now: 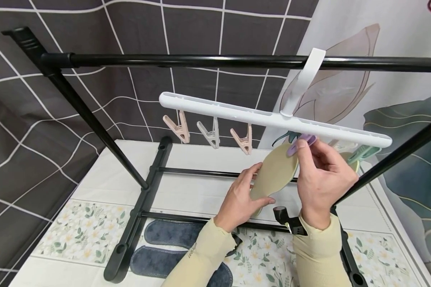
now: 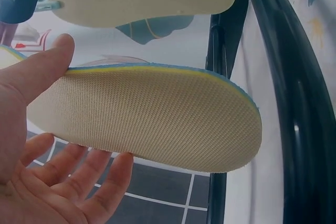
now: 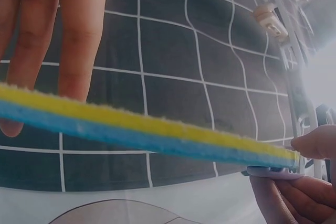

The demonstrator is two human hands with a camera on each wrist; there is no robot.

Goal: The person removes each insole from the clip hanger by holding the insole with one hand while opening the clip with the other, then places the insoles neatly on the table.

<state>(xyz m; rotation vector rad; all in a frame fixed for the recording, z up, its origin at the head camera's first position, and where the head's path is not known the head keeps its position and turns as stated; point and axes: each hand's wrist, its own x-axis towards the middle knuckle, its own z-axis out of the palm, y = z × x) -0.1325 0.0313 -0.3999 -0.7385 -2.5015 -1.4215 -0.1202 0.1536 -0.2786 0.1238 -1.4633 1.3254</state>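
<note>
My left hand (image 1: 240, 201) holds a pale yellow insole (image 1: 275, 169) by its long edges, thumb on one side and fingers on the other. Its mesh face shows in the left wrist view, while a yellow and blue layered edge appears in the right wrist view. At the insole's upper end, my right hand (image 1: 327, 177) pinches a purple clothespin (image 1: 310, 139) under the white clip hanger (image 1: 237, 113). A second insole (image 2: 142, 1) hangs from a green clothespin (image 1: 364, 152) at the hanger's right end.
Two pink clothespins and a grey clothespin (image 1: 210, 133) dangle from the hanger's left half. The hanger hooks over a black rack bar (image 1: 186, 60). Below, dark blue sole-shaped pads (image 1: 174, 232) lie by the rack's foot (image 1: 136, 223). A dark grid curtain (image 1: 136, 36) is behind.
</note>
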